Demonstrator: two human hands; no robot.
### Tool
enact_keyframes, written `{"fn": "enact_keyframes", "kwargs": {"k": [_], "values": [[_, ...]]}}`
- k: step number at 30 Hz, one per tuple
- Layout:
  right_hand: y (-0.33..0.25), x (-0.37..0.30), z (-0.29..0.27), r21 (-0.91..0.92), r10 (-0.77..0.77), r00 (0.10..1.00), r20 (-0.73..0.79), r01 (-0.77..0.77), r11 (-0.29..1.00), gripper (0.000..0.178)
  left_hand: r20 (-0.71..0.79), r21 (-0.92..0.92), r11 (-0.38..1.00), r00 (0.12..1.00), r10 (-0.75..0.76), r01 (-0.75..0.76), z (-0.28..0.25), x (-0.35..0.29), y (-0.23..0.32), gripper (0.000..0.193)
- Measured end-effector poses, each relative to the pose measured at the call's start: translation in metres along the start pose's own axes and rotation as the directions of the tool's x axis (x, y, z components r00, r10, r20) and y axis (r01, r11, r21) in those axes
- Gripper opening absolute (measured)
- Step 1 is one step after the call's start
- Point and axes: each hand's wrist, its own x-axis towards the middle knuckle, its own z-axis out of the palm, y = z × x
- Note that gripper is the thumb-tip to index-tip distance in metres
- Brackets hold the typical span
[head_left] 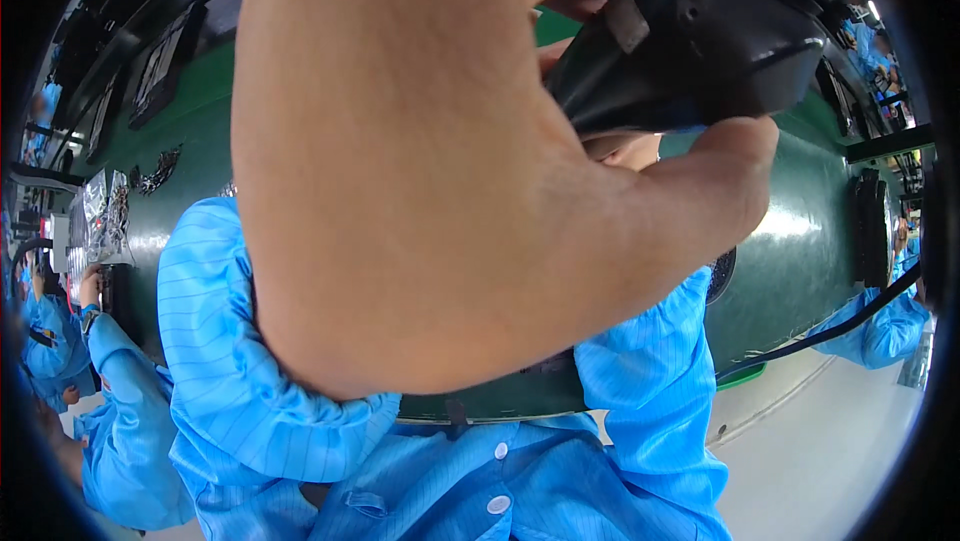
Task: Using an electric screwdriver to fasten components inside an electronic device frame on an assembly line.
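My left hand (480,131) fills the middle of the view, very close, rising from a blue elastic cuff. Its thumb lies along the lower side of a glossy black plastic object (700,51), and fingers reach its upper left side. The object has rounded edges, a small hole and a greyish patch; its exact kind I cannot make out. Behind my left hand, a little of my right hand (632,153) shows below the object. Its fingers are mostly hidden, so their grip does not show. My right blue sleeve (650,341) comes up from below.
A green work table (790,291) spreads behind my arms. Crumpled clear plastic bags (103,211) and a small dark bundle (157,171) lie on the left. A black cable (850,326) crosses the right edge. A blue-sleeved co-worker (125,401) sits close at left; others are farther off.
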Motion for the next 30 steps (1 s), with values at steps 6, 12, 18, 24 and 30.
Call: {"fn": "enact_keyframes", "kwargs": {"k": [6,12,18,24,30], "values": [[0.006,0.002,0.005,0.028,-0.028,1.0,-0.003,0.029,0.999,0.018,0.005,0.032,0.999,0.999,0.033,-0.033,-0.005,0.0,-0.007,0.045],[-0.002,0.007,0.006,-0.07,-0.053,0.996,0.071,0.058,0.996,0.017,-0.024,0.055,0.993,0.994,0.105,-0.103,-0.019,0.003,-0.002,0.046],[-0.016,0.002,0.007,0.016,0.396,0.915,-0.08,-0.396,0.918,0.024,-0.051,-0.058,0.997,0.998,0.047,-0.05,-0.028,-0.001,0.02,0.047],[-0.051,0.009,0.006,0.129,0.197,0.933,-0.303,-0.165,0.978,0.032,0.033,0.092,0.99,0.994,-0.106,0.102,-0.037,-0.09,0.026,0.035],[-0.078,-0.018,-0.061,0.03,0.001,0.871,-0.49,0.016,0.999,0.033,0.333,-0.039,0.978,0.92,0.206,-0.205,0.059,-0.157,0.053,0.042]]}}
